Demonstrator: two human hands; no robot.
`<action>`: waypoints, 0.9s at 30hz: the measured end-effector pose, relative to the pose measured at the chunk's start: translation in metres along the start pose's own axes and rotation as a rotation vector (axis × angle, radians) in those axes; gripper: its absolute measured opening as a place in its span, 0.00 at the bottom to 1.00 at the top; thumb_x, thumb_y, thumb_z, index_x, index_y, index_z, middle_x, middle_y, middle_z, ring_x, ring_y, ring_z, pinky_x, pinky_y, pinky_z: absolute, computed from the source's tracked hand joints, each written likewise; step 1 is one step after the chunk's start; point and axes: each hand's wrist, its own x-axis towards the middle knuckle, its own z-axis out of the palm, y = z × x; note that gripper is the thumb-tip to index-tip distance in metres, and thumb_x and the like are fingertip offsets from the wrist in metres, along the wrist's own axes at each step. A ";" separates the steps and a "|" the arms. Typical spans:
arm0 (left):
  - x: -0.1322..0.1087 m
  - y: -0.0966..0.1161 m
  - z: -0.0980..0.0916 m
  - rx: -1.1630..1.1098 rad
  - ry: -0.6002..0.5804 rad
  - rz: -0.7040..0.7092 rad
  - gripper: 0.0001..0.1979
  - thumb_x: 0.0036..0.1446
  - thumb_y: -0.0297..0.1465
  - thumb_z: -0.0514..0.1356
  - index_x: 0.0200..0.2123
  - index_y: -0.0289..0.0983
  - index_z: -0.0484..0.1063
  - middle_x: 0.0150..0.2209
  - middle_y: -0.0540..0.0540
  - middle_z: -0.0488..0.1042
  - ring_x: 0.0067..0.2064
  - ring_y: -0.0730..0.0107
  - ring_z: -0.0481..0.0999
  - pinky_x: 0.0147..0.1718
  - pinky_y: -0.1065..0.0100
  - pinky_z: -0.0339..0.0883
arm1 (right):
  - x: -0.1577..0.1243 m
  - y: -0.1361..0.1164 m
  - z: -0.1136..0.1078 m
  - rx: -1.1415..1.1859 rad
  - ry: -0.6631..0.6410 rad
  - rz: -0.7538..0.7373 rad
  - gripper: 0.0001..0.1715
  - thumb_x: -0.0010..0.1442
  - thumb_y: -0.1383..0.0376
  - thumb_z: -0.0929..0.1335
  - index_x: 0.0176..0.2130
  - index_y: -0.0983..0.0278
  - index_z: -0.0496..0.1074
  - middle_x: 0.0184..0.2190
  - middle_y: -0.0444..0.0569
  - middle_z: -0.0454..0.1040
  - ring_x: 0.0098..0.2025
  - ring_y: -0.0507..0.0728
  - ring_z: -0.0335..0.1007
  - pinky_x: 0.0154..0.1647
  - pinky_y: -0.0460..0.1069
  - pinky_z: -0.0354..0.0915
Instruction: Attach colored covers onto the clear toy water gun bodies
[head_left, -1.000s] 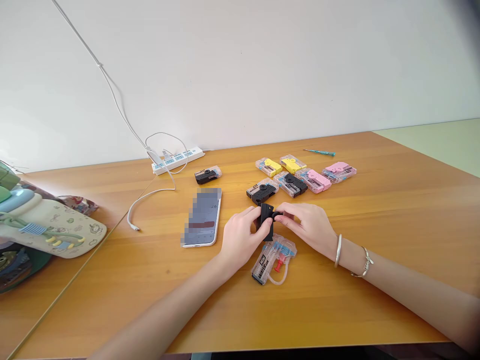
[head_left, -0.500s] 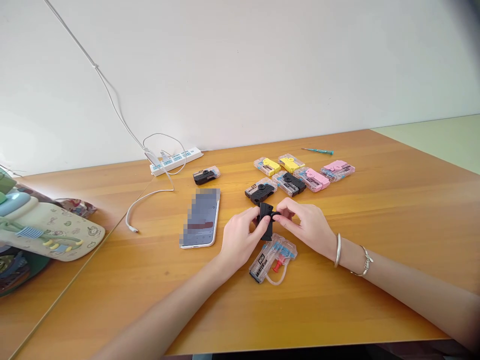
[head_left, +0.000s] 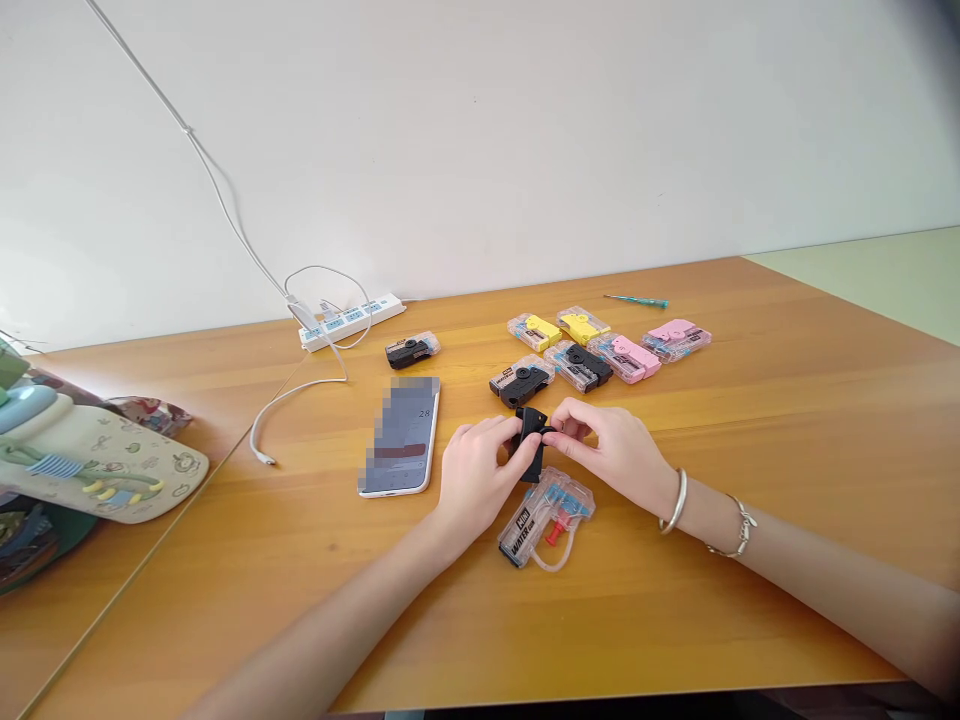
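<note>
Two bare forearms reach in from the bottom of the view across a wooden tabletop [head_left: 675, 610], with a bangle [head_left: 676, 502] and a chain bracelet [head_left: 739, 527] on the right wrist. The left hand [head_left: 476, 480] and right hand [head_left: 609, 452] meet at the centre, each grip pressed closed and pinching an upright black plastic part [head_left: 532, 450] from opposite sides. Just below the hands, not touching them, lies a clear water gun [head_left: 546, 520] with red and blue pieces inside. Just beyond the hands sits a clear-and-black water gun [head_left: 521, 382]. To the left lies a phone [head_left: 399, 438], its screen partly blurred. Farther on, a cluster holds a black-and-clear gun [head_left: 579, 366], two yellow guns [head_left: 559, 327] and two pink guns [head_left: 645, 347]. A small black gun [head_left: 412, 350] lies alone to the left. Near the wall are a slim screwdriver [head_left: 636, 301], a white power strip [head_left: 349, 325] and a looping white cable [head_left: 300, 395]. A patterned cloth item [head_left: 97, 465] sits at the far left.
</note>
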 end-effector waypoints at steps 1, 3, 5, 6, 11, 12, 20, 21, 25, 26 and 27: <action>0.000 0.000 0.000 0.004 0.005 0.001 0.15 0.60 0.37 0.49 0.23 0.38 0.61 0.23 0.53 0.67 0.27 0.71 0.65 0.31 0.70 0.55 | 0.000 0.000 0.000 0.012 0.003 0.009 0.13 0.59 0.54 0.64 0.30 0.60 0.63 0.24 0.41 0.72 0.26 0.52 0.68 0.27 0.46 0.59; 0.000 -0.001 0.001 0.007 0.011 0.006 0.15 0.60 0.37 0.49 0.23 0.38 0.61 0.23 0.53 0.66 0.27 0.71 0.64 0.31 0.70 0.55 | 0.000 0.000 0.000 0.044 0.016 0.029 0.12 0.57 0.55 0.65 0.32 0.60 0.62 0.23 0.40 0.71 0.26 0.52 0.67 0.28 0.47 0.60; 0.000 -0.002 0.001 0.003 0.014 0.013 0.15 0.60 0.36 0.49 0.23 0.38 0.60 0.23 0.53 0.65 0.28 0.71 0.64 0.31 0.70 0.55 | 0.001 0.000 0.000 0.088 0.022 0.047 0.12 0.57 0.55 0.66 0.34 0.59 0.61 0.22 0.39 0.69 0.25 0.52 0.66 0.29 0.47 0.61; 0.000 -0.002 0.001 -0.003 0.015 0.016 0.15 0.60 0.36 0.49 0.23 0.38 0.60 0.23 0.53 0.65 0.28 0.71 0.64 0.31 0.70 0.55 | 0.001 0.000 0.001 0.111 0.018 0.053 0.12 0.57 0.55 0.66 0.35 0.59 0.61 0.21 0.39 0.68 0.25 0.52 0.66 0.29 0.47 0.61; 0.000 -0.003 0.001 -0.028 0.020 0.052 0.13 0.60 0.35 0.49 0.25 0.38 0.63 0.24 0.52 0.66 0.30 0.70 0.66 0.32 0.69 0.57 | -0.001 0.001 0.002 0.184 -0.072 0.053 0.12 0.59 0.54 0.63 0.33 0.60 0.63 0.24 0.41 0.70 0.25 0.52 0.66 0.27 0.47 0.61; 0.000 -0.004 0.001 -0.028 0.021 0.063 0.13 0.60 0.35 0.50 0.25 0.38 0.64 0.24 0.52 0.66 0.30 0.70 0.65 0.32 0.69 0.57 | -0.001 0.001 0.001 0.205 -0.094 0.049 0.12 0.60 0.54 0.62 0.33 0.60 0.63 0.25 0.42 0.70 0.25 0.52 0.66 0.27 0.47 0.61; 0.001 -0.005 -0.001 -0.032 0.028 0.104 0.12 0.60 0.35 0.51 0.26 0.38 0.65 0.25 0.52 0.66 0.30 0.69 0.64 0.31 0.68 0.57 | -0.001 -0.005 -0.002 0.507 -0.193 0.047 0.11 0.61 0.57 0.62 0.30 0.61 0.60 0.20 0.39 0.63 0.22 0.50 0.63 0.25 0.46 0.63; 0.001 -0.005 -0.001 -0.030 0.033 0.111 0.12 0.60 0.35 0.52 0.25 0.38 0.65 0.24 0.52 0.65 0.30 0.69 0.64 0.31 0.68 0.56 | -0.001 -0.006 -0.002 0.527 -0.196 0.051 0.11 0.61 0.57 0.62 0.30 0.61 0.59 0.20 0.38 0.62 0.22 0.50 0.63 0.25 0.45 0.62; 0.001 -0.004 -0.002 -0.024 0.061 0.161 0.14 0.60 0.35 0.52 0.23 0.38 0.62 0.23 0.52 0.64 0.29 0.70 0.63 0.31 0.68 0.55 | -0.003 -0.007 0.001 0.526 -0.166 0.067 0.12 0.61 0.57 0.61 0.30 0.61 0.58 0.18 0.38 0.60 0.20 0.49 0.59 0.22 0.45 0.60; 0.001 -0.004 -0.002 -0.023 0.067 0.170 0.14 0.60 0.35 0.52 0.23 0.38 0.61 0.23 0.52 0.65 0.29 0.70 0.63 0.31 0.68 0.55 | -0.004 -0.007 0.002 0.506 -0.147 0.068 0.12 0.61 0.57 0.61 0.30 0.61 0.58 0.18 0.37 0.60 0.20 0.49 0.59 0.22 0.45 0.59; 0.001 -0.004 -0.002 -0.021 0.072 0.176 0.14 0.60 0.34 0.52 0.23 0.38 0.61 0.23 0.52 0.64 0.29 0.70 0.63 0.31 0.68 0.55 | -0.005 -0.007 0.003 0.478 -0.125 0.064 0.12 0.61 0.57 0.61 0.30 0.61 0.58 0.19 0.38 0.60 0.20 0.49 0.58 0.22 0.45 0.59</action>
